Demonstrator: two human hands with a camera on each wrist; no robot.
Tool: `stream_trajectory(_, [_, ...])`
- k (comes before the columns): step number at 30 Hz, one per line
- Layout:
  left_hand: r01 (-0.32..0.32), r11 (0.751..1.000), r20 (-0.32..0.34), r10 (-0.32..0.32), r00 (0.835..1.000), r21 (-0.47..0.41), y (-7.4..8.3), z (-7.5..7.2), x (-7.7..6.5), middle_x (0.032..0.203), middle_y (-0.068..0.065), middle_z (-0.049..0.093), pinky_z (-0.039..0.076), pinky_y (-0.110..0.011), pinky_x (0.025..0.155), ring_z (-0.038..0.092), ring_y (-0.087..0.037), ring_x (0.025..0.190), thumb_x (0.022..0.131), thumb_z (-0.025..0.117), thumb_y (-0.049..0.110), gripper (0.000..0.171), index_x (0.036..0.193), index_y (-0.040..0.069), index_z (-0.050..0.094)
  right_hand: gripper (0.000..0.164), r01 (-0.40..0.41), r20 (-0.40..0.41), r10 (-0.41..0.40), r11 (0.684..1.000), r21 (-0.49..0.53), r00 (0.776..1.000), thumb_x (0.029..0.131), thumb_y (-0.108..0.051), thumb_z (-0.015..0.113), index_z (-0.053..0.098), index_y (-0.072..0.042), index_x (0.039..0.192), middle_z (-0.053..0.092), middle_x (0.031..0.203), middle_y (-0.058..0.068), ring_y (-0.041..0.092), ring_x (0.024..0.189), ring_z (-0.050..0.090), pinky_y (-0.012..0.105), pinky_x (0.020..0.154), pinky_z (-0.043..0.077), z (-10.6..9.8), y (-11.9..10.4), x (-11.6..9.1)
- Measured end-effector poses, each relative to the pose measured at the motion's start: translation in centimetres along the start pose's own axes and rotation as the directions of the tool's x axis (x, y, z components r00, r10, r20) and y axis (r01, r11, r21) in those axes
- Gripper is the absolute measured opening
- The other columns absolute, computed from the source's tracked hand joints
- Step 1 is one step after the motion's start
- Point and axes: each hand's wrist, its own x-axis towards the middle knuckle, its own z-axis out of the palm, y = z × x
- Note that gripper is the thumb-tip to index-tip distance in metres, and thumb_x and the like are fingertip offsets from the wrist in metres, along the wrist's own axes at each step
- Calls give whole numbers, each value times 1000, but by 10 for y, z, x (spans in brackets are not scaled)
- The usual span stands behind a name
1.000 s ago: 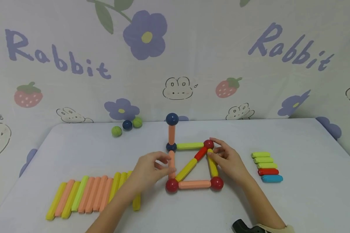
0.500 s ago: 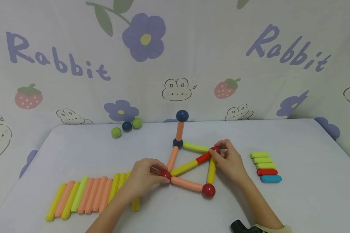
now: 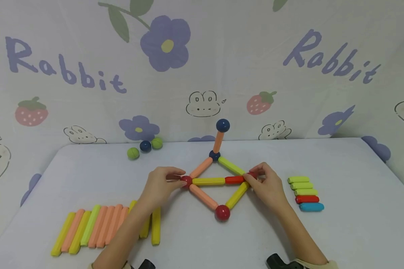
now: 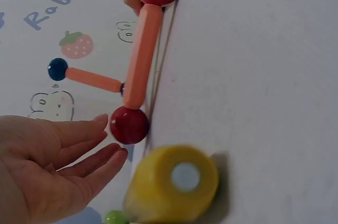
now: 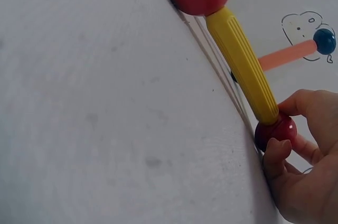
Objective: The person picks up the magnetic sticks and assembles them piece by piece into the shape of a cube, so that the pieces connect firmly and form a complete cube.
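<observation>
A frame of magnetic sticks and balls lies mid-table. My left hand (image 3: 163,185) is at its left red ball (image 3: 186,181); the left wrist view shows fairly straight fingers spread around that ball's near side, fingertips right at its surface. My right hand (image 3: 267,186) pinches the right red ball (image 5: 277,132) between thumb and fingers. A yellow stick (image 3: 208,181) and a red stick (image 3: 234,180) run in line between these balls. The front red ball (image 3: 222,213) joins an orange stick (image 3: 203,197) and another yellow stick (image 5: 240,65). A dark blue ball (image 3: 223,125) tops an upright orange stick (image 3: 218,142) at the back.
Left of the frame lies a row of yellow, orange and green sticks (image 3: 94,226), partly behind the left forearm. Short green, red and blue sticks (image 3: 306,192) lie right. Two green balls and a dark blue ball (image 3: 145,146) sit at the back left, before a patterned cloth (image 3: 239,67).
The frame has turned clockwise in the head view, its left ball moving back and its front ball swinging left. My left hand moved back with it; my right hand came onto the right red ball.
</observation>
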Motion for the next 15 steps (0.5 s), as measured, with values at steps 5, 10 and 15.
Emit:
stream_trajectory(5, [53, 998, -33, -53, 998, 21, 0, -20, -24, 121, -11, 75, 59, -46, 100, 70, -31, 116, 98, 75, 10, 29, 126, 4, 75, 30, -6, 7, 6, 1000, 15, 1000, 103, -22, 69, 57, -2, 121, 60, 123, 22, 20, 74, 53, 19, 59, 47, 0, -1, -1])
stream_trajectory(10, [142, 990, -52, -141, 989, 24, -6, -33, -49, 117, -9, 77, 62, -41, 93, 72, -26, 107, 97, 78, 14, 29, 124, 4, 77, 30, -21, 20, 20, 999, 38, 1000, 103, -23, 69, 57, -3, 123, 59, 123, 21, 18, 68, 53, 19, 57, 47, 0, -1, -1])
stream_trajectory(15, [223, 974, -51, -220, 974, 47, -14, -33, -67, 114, -7, 78, 63, -39, 88, 73, -22, 102, 95, 80, 17, 31, 123, 4, 76, 32, -23, 22, 22, 999, 38, 1000, 103, -24, 69, 56, -3, 124, 59, 123, 21, 18, 69, 54, 19, 57, 49, 0, 0, 0])
